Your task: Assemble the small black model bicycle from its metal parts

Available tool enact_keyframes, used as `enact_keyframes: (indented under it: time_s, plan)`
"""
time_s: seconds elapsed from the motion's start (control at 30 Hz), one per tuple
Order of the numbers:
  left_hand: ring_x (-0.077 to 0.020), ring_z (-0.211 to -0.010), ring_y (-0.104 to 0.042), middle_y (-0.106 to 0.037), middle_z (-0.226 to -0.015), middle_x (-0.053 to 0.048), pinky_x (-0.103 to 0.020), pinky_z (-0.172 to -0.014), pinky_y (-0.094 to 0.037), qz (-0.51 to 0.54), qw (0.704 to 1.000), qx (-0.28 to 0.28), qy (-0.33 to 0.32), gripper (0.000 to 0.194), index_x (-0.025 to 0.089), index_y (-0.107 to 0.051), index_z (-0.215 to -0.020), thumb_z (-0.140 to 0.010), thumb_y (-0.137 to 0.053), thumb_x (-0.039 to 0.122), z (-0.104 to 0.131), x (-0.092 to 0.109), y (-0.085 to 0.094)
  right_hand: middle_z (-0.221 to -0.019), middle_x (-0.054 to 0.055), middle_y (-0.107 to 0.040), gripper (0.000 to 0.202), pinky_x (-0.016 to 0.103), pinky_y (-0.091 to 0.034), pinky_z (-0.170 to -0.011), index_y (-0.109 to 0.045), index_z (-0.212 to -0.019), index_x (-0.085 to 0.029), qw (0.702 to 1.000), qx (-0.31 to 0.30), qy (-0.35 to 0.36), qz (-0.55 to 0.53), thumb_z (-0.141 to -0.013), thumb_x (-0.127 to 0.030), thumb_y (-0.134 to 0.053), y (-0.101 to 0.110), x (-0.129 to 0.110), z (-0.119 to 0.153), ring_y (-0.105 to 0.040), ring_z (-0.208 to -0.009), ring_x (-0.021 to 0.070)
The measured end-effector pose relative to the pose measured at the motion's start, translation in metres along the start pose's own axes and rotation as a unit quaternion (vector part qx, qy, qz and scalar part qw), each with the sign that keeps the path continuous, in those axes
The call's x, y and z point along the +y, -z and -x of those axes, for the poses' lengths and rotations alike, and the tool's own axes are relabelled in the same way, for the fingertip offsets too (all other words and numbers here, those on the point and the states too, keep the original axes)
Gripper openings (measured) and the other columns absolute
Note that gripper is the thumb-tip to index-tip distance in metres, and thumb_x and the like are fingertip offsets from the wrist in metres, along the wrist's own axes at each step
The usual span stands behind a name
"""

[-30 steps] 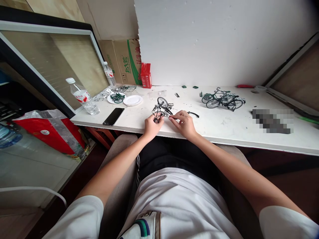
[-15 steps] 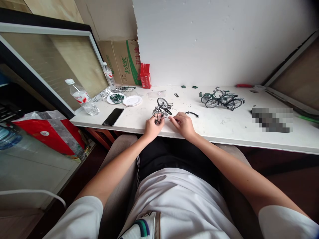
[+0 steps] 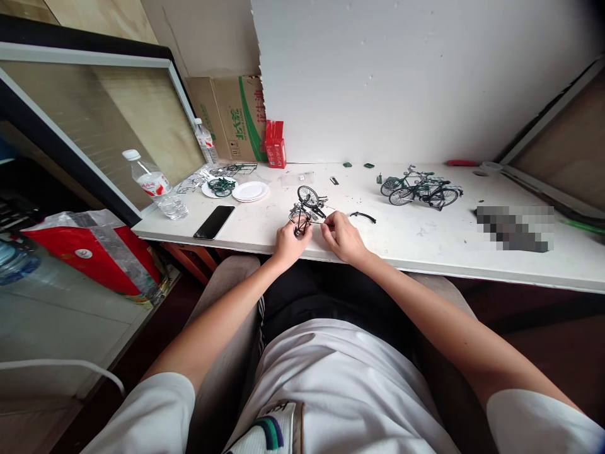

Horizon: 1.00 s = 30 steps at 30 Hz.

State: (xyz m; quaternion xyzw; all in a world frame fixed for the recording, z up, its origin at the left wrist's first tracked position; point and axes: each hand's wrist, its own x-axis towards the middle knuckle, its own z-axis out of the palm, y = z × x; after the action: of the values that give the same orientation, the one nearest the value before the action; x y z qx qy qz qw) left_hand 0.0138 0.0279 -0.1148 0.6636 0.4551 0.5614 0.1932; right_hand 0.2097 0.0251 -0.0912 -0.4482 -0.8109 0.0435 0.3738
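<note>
Between the hands (image 3: 292,246) (image 3: 345,238), a thin rod (image 3: 316,222) points leftward at a black frame (image 3: 302,227).

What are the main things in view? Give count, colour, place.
table: 1, white, centre
bike frame: 1, black, over table front
thin rod: 1, dark, beside frame
wheel: at least 1, dark, behind frame
curved part: 1, black, centre
model bicycles: at least 2, green and black, right
small pieces: at least 3, green, back
plates: at least 2, white, left
phone: 1, black, left
bottles: 2, clear, left
cardboard box: 1, brown, back left
carton: 1, red, back
bag: 1, red, far left
blurred item: 1, dark, right
glass panel: 1, black-edged, left
left hand: 1, bare, holding frame
right hand: 1, bare, at rod
</note>
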Motion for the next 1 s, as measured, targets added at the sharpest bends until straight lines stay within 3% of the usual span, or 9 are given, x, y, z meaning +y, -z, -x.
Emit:
enact_keyframes:
  time_s: [0.33, 0.63, 1.0]
  plan:
    - [-0.0273, -0.111, -0.081, -0.083, -0.119, -0.014, -0.039, -0.101, -0.064, -0.008, 1.000, -0.016, -0.004, 0.028, 0.019, -0.074, -0.120, -0.094, -0.075, 0.029, 0.0021, 0.0013, 0.0013, -0.084, 0.008, -0.060, 0.044, 0.034, -0.036, -0.062, -0.054, -0.089, -0.024, 0.997, -0.035, -0.051, 0.050, -0.115, -0.052, -0.031, 0.0003, -0.0016, -0.0025, -0.054, -0.071, 0.0236]
    - [-0.0298, -0.112, -0.080, -0.083, -0.116, -0.016, -0.040, -0.099, -0.065, 0.005, 1.000, 0.001, 0.009, 0.031, 0.018, -0.076, -0.119, -0.091, -0.079, 0.031, 0.0004, -0.0020, 0.0006, -0.103, 0.011, -0.069, 0.023, 0.034, -0.042, -0.065, -0.051, -0.106, -0.024, 1.000, -0.020, -0.006, -0.001, -0.112, -0.044, -0.041, 0.0016, -0.0026, -0.0012, -0.063, -0.085, 0.0245]
    - [-0.0262, -0.106, -0.082, -0.083, -0.115, -0.014, -0.038, -0.098, -0.065, 0.026, 1.000, -0.012, -0.003, 0.025, 0.019, -0.073, -0.117, -0.095, -0.074, 0.032, 0.0002, -0.0016, 0.0010, -0.098, 0.011, -0.069, 0.035, 0.032, -0.038, -0.061, -0.054, -0.102, -0.023, 0.996, -0.038, -0.019, 0.074, -0.116, -0.048, -0.035, -0.0047, 0.0011, -0.0003, -0.063, -0.079, 0.0243]
